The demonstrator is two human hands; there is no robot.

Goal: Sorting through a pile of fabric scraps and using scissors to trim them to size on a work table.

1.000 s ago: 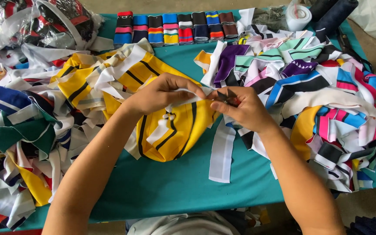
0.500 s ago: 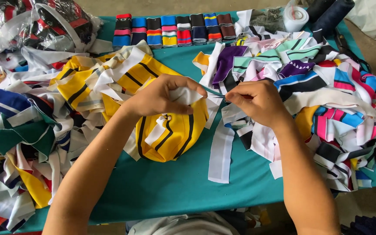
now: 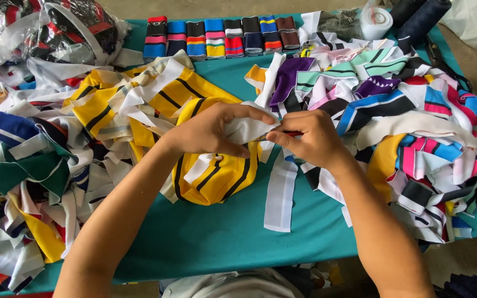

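My left hand [image 3: 213,131] is closed around a bunched white fabric strip [image 3: 245,130] above a yellow collar piece with black stripes [image 3: 216,176]. My right hand [image 3: 313,140] meets it fingertip to fingertip and pinches a small red-handled tool [image 3: 292,133] against the strip's edge. What kind of tool it is cannot be made out. Both hands hover over the teal table [image 3: 194,243], near its middle. A long white strip [image 3: 280,193] lies flat below my right hand.
Heaps of striped knitted collars lie to the right [image 3: 415,121] and to the left [image 3: 28,165]. A row of folded striped pieces [image 3: 222,36] lines the back edge. At the back are a plastic bag [image 3: 56,27], a white tape roll [image 3: 374,22] and dark thread cones [image 3: 420,16].
Half a second ago my right hand had pulled a little to the right, away from my left. It has since come back, and the two hands meet over the white strip.
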